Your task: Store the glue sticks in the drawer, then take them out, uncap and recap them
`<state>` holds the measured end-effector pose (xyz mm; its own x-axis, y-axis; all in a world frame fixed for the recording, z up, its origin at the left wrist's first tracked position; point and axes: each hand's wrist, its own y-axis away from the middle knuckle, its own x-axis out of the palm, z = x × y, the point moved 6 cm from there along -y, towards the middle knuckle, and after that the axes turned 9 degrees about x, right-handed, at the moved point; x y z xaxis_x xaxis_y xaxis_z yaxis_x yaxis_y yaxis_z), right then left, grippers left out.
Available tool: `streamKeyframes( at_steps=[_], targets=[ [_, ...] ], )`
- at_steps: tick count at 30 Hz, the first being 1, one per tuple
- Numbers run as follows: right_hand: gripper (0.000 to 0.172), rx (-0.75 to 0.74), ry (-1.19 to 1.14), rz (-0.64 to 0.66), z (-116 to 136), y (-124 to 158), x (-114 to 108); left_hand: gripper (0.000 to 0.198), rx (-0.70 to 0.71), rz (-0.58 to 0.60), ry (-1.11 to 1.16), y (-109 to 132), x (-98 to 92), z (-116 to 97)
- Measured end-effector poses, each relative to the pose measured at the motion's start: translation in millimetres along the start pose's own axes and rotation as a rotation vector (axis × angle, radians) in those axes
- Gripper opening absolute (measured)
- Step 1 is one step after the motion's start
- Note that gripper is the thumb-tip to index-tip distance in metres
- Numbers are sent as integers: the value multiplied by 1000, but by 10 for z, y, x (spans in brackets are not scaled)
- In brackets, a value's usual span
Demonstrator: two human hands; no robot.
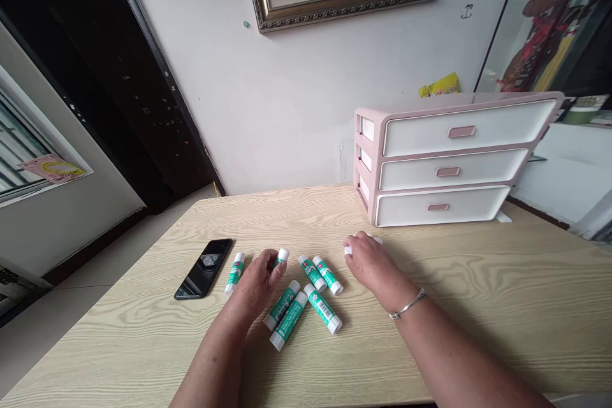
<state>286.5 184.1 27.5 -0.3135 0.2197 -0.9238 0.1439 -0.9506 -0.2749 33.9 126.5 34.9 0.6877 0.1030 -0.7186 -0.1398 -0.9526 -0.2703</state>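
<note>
My left hand (259,277) is closed around a green-and-white glue stick (283,255), whose white end sticks out past the thumb. Just left of that hand lies another glue stick (234,273). Between my hands several more are spread on the table: a small pair side by side (319,275), two larger ones together (289,315), and one large one (323,309) showing a barcode. My right hand (366,259) rests low over the table, fingers curled over what looks like a glue stick; only its white ends (378,240) show, the rest hidden under the hand.
A black phone (203,269) lies at the left of the wooden table (382,357). At the back right stands a pink-and-white drawer unit (447,166) with a yellow packet (440,85) behind its top. A framed picture (351,0) hangs on the wall.
</note>
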Motion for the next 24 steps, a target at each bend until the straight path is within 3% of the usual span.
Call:
streamKeyframes(
  at_steps=[4, 7, 11, 14, 16, 19, 24],
  targets=[
    [23, 3, -4, 47, -1, 10, 15, 43, 44, -4, 294, 44, 20, -182],
    [26, -8, -130, 40, 53, 7, -68, 40, 75, 7, 424, 71, 31, -284],
    [25, 19, -662, -5, 197, 4, -198, 39, 86, 59, 474, 99, 68, -329],
    [25, 14, -1098, 73, 358, 38, -162, 39, 82, 91, 405, 117, 83, -330],
    [29, -23, -1259, 130, 465, 85, -138, 37, 98, 92, 332, 120, 72, -348],
    [30, -94, -1306, 145, 562, 166, -160, 38, 117, 120, 241, 115, 71, -397],
    [25, -211, -1207, 44, 613, 264, -249, 43, 106, 174, 217, 110, 112, -464]
  ],
)
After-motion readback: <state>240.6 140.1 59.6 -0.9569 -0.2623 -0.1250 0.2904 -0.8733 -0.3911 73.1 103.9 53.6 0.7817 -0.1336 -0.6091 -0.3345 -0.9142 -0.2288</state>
